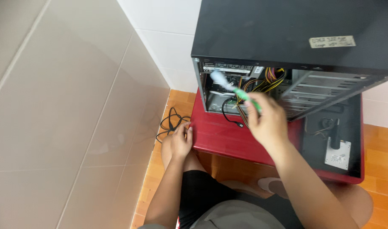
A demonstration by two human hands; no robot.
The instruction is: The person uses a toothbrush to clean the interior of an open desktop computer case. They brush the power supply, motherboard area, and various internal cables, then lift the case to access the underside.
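My right hand [267, 123] holds a green-handled brush [238, 92] whose white bristles reach into the open side of a black computer case [287, 29]. Inside the case I see bundled yellow and black wires [268, 78] and metal drive bays [317, 91]. The case stands on a low red table [228, 135]. My left hand [181, 142] rests on my knee, its fingers touching the red table's left edge and holding nothing.
A black cable [170, 123] lies coiled on the orange tiled floor by the white tiled wall. A removed black side panel [333, 140] with a small white component [338, 153] lies on the table's right side. My knees are under the table's front edge.
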